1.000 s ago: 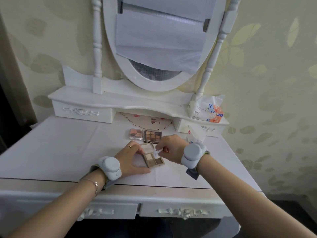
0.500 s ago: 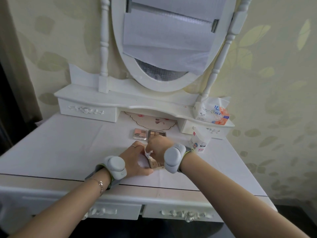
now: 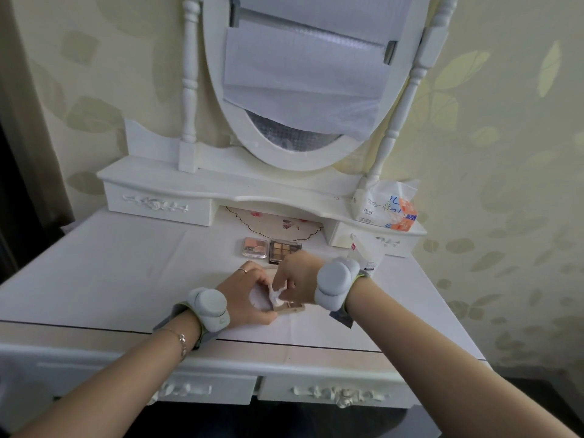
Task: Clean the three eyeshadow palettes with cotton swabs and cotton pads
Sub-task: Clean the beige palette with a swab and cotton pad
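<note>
White cotton pad point(image 3: 278, 294), crumpled, is pinched in the curled fingers of the right hand point(image 3: 297, 281) and pressed onto the open eyeshadow palette point(image 3: 292, 308) near the front of the dressing table point(image 3: 110, 279). The left hand point(image 3: 245, 295) steadies this palette, thumb along its near edge and fingers curved round its far side; only a corner of the brown pans shows beneath the two hands. Two further palettes lie side by side well behind the hands: a pink palette point(image 3: 255, 247) on the left and a brown nine-pan palette point(image 3: 285, 250) touching it on the right, partly hidden by the right knuckles. A tissue pack point(image 3: 387, 207) sits on the raised shelf at right, and a small white packet point(image 3: 365, 254) stands below it.

Judged risks: hard pressure from the pad could break or smear the pressed powder across neighbouring pans; a loosened left-hand hold could let the light palette slide on the smooth cloth; loose pigment may stain the white cover. The right forearm passes close to the small packet and could tip it.
</note>
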Demonstrator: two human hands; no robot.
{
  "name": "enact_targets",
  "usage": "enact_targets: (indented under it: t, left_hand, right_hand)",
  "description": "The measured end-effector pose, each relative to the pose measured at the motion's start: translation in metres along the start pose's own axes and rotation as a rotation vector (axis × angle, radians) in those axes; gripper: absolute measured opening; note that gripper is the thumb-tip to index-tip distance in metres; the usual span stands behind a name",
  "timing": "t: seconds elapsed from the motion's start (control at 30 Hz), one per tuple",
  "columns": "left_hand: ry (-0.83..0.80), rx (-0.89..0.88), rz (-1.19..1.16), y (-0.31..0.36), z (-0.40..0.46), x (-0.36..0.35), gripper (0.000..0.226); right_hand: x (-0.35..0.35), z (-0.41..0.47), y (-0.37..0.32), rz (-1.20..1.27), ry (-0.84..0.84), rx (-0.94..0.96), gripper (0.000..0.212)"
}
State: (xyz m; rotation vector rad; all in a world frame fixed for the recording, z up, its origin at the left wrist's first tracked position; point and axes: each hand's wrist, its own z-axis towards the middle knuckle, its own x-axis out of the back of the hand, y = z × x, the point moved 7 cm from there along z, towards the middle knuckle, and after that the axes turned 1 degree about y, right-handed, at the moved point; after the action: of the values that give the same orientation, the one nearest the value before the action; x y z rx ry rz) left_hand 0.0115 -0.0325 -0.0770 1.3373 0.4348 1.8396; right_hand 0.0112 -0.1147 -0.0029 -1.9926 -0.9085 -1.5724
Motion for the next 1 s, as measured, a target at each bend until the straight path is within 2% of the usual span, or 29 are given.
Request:
enact_targets:
  t: [0.07,0.2,0.33,0.43,0.73,1.0]
  left_hand:
    - [0.007,-0.007,0.010,0.000,-0.001,0.001,0.047]
    - [-0.002,-0.004,0.050,-0.002,0.000,0.000,0.057]
    - [-0.029,0.029,0.040,-0.006,0.002,-0.001,0.055]
    - [-0.043,0.054,0.035,-0.009,0.004,-0.004,0.056]
    - [-0.035,0.039,-0.003,-0.009,0.002,-0.002,0.043]
    - [-0.051,0.069,0.017,-0.009,0.003,-0.003,0.051]
  right_hand:
    - [0.009,-0.001,0.006,0.007,0.056,-0.032,0.030]
    - [0.016,0.000,0.019,-0.004,0.152,-0.105,0.027]
    - [0.009,-0.005,0.028,0.024,0.141,-0.122,0.026]
    - [-0.005,-0.006,0.020,0.054,0.119,-0.067,0.026]
    - [-0.014,-0.001,0.010,0.055,0.176,-0.024,0.030]
    - [-0.016,-0.002,0.016,0.037,0.158,-0.023,0.030]
